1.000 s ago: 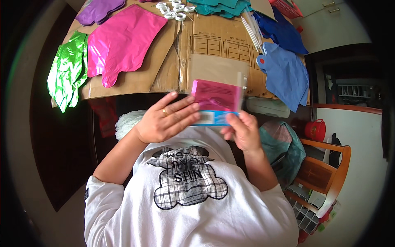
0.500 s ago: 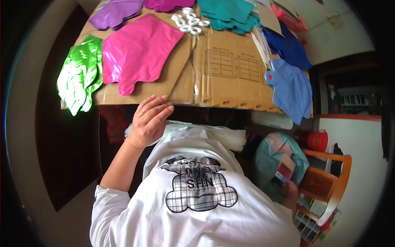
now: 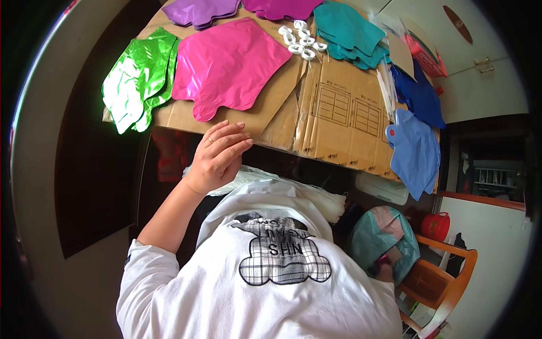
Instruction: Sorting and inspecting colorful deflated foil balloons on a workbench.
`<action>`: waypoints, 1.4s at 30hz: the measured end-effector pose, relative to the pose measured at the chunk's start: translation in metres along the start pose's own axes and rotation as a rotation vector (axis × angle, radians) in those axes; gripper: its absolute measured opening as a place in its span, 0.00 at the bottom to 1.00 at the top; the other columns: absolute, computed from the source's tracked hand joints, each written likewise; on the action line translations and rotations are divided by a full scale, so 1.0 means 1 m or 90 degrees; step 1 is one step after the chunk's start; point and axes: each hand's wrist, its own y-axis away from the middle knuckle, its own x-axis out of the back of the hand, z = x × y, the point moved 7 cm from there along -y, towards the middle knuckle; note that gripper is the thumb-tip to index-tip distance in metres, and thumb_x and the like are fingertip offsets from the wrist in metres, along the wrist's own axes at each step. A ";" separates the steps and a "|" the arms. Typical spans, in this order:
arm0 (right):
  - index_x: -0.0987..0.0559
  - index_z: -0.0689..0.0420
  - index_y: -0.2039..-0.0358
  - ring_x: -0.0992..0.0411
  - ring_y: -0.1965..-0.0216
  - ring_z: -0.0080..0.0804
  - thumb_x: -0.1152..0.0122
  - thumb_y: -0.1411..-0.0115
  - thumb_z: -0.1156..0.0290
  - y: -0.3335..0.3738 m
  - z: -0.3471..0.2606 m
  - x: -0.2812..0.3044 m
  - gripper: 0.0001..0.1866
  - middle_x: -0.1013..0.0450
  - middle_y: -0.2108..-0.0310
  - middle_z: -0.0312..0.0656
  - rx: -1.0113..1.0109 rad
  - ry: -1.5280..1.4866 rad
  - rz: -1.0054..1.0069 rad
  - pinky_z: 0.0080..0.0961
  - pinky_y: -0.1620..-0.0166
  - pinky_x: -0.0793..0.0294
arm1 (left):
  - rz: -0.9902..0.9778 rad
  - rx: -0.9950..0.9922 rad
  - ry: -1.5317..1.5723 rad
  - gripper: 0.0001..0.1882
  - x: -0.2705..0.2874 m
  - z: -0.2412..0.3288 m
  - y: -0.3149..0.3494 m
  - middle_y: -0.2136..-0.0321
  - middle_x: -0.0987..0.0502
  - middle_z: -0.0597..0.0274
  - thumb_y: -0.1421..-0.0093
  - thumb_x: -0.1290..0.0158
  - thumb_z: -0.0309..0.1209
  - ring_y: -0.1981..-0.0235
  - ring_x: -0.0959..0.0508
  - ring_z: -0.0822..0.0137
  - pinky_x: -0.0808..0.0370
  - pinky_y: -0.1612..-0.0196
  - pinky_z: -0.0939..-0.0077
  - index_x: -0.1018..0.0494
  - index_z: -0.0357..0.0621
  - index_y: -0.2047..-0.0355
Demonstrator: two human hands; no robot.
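Left hand (image 3: 218,157): fingers loosely bent, seemingly empty, near the edge of the cardboard (image 3: 344,144). Right hand (image 3: 385,273): partly hidden, grip cannot be told, at the pink packet (image 3: 384,260) by the bag (image 3: 366,234). Good handling: packet kept flat, moved gently, fingers clear of the bag's folds.

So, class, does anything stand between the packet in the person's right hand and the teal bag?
Nothing visible does: the packet in the right hand overlaps the teal bag in view; whether it is inside is unclear.
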 end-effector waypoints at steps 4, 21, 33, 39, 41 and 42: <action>0.23 0.60 0.66 0.24 0.68 0.48 0.42 0.45 0.65 0.006 -0.066 -0.005 0.12 0.24 0.69 0.51 0.161 0.456 0.056 0.41 0.64 0.25 | 0.025 -0.009 -0.033 0.18 0.016 0.001 -0.003 0.60 0.21 0.58 0.54 0.47 0.16 0.51 0.23 0.54 0.32 0.44 0.56 0.23 0.41 0.60; 0.22 0.62 0.71 0.32 0.75 0.19 0.37 0.43 0.66 0.656 -0.213 -0.495 0.11 0.29 0.80 0.36 1.023 0.501 -0.660 0.21 0.71 0.33 | -0.110 0.279 -0.159 0.15 0.013 -0.130 -0.074 0.69 0.25 0.56 0.48 0.39 0.40 0.63 0.24 0.54 0.28 0.58 0.63 0.23 0.43 0.65; 0.20 0.59 0.71 0.26 0.66 0.46 0.40 0.44 0.70 0.628 -0.194 -0.534 0.06 0.26 0.68 0.46 1.286 0.277 -0.615 0.38 0.60 0.27 | -0.124 0.345 -0.153 0.13 0.008 -0.137 -0.072 0.67 0.25 0.55 0.46 0.41 0.42 0.63 0.23 0.53 0.27 0.58 0.61 0.22 0.46 0.69; 0.19 0.59 0.69 0.27 0.63 0.40 0.38 0.47 0.73 0.648 -0.196 -0.517 0.05 0.25 0.66 0.42 1.437 0.189 -0.535 0.34 0.56 0.28 | -0.164 0.471 0.058 0.13 0.008 -0.166 -0.066 0.69 0.23 0.56 0.44 0.43 0.38 0.67 0.22 0.58 0.26 0.60 0.63 0.21 0.43 0.63; 0.19 0.58 0.70 0.28 0.60 0.41 0.38 0.48 0.75 0.668 -0.193 -0.520 0.04 0.24 0.64 0.41 1.537 0.135 -0.527 0.33 0.53 0.29 | -0.177 0.536 0.174 0.14 0.008 -0.165 -0.070 0.72 0.22 0.58 0.43 0.43 0.37 0.70 0.23 0.65 0.26 0.63 0.69 0.21 0.40 0.63; 0.19 0.58 0.68 0.28 0.59 0.42 0.37 0.48 0.72 0.674 -0.188 -0.532 0.07 0.25 0.64 0.41 1.562 0.141 -0.552 0.35 0.54 0.29 | -0.184 0.576 0.197 0.14 0.010 -0.169 -0.068 0.73 0.22 0.60 0.42 0.43 0.36 0.71 0.24 0.68 0.27 0.64 0.71 0.21 0.39 0.62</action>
